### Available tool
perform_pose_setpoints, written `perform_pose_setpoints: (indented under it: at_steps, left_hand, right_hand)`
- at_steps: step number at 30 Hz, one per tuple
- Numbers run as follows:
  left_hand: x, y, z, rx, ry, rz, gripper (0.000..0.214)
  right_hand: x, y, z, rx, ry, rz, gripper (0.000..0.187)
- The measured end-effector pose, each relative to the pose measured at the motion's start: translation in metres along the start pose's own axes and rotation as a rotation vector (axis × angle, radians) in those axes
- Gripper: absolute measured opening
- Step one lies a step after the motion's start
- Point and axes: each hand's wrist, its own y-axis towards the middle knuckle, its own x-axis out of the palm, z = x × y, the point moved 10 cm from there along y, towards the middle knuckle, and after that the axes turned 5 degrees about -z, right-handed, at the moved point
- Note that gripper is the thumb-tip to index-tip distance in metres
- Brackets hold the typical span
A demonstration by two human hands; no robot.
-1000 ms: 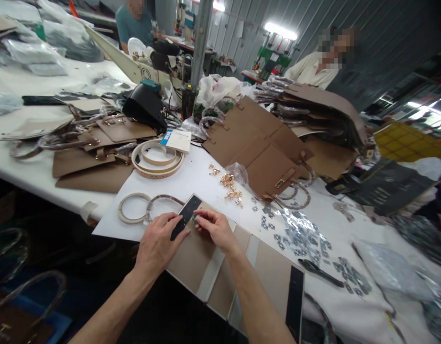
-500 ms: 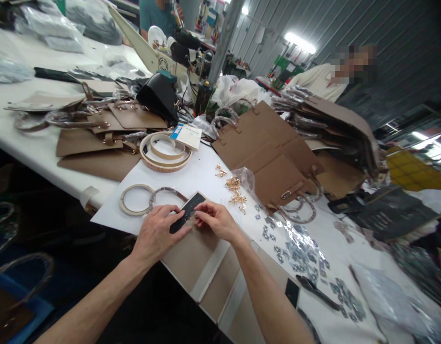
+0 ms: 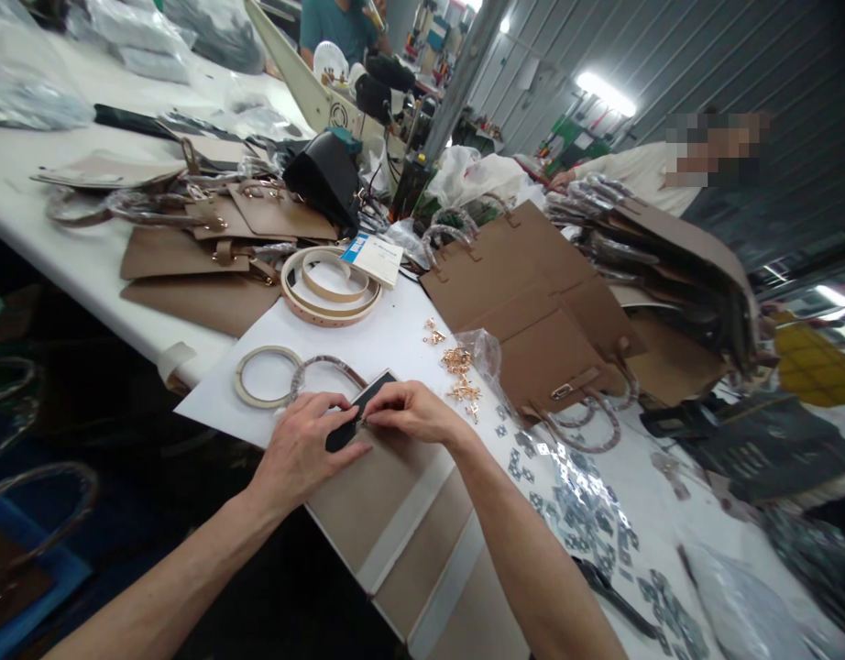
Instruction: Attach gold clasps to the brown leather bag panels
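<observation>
A tan leather panel with pale stripes (image 3: pixel 395 513) lies at the table's near edge. On its far end sits a black strip (image 3: pixel 357 412). My left hand (image 3: pixel 304 449) rests on the panel, thumb and fingers pressing the black strip. My right hand (image 3: pixel 409 412) is closed in a pinch on something small at the strip's edge; I cannot make out what. A wrapped bag handle (image 3: pixel 326 367) curves just beyond my left hand.
Gold metal fittings (image 3: pixel 460 371) and a clear bag lie beyond my hands. Small silver pieces (image 3: pixel 580 504) are scattered to the right. Coiled straps (image 3: pixel 330 293), a pale ring (image 3: pixel 264 376), brown bag panels (image 3: pixel 532 302) and a black pouch (image 3: pixel 323 174) crowd the table. A person (image 3: pixel 642 170) sits behind stacked panels.
The view has shifted, so my hands sit slightly higher and left. My right hand has closed in toward my left over the black strip. Both hands remain on the panel.
</observation>
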Motion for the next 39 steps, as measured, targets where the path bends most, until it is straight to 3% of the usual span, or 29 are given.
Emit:
perform_pose_setpoints:
  at_steps: [12,19,28,32,39]
  left_hand:
    - [0.002,-0.002,-0.002,-0.005,0.005,-0.005,0.04]
    - [0.0,-0.002,-0.001,-0.006,-0.005,0.01,0.039]
    - [0.002,-0.003,-0.004,-0.012,-0.016,0.013,0.038]
    - [0.005,-0.003,-0.004,-0.01,-0.029,-0.012,0.037]
    - [0.005,-0.005,-0.005,-0.017,-0.068,-0.004,0.036]
  right_hand:
    - [0.001,0.008,-0.011,-0.021,-0.184,-0.007,0.01]
    - [0.002,0.008,-0.001,0.006,-0.114,-0.003,0.008]
    - [0.007,0.002,-0.031,-0.185,-0.369,-0.028,0.013]
    - [0.012,-0.011,-0.033,-0.24,-0.424,-0.044,0.018]
    - [0.01,-0.019,-0.028,-0.16,-0.473,0.097,0.022]
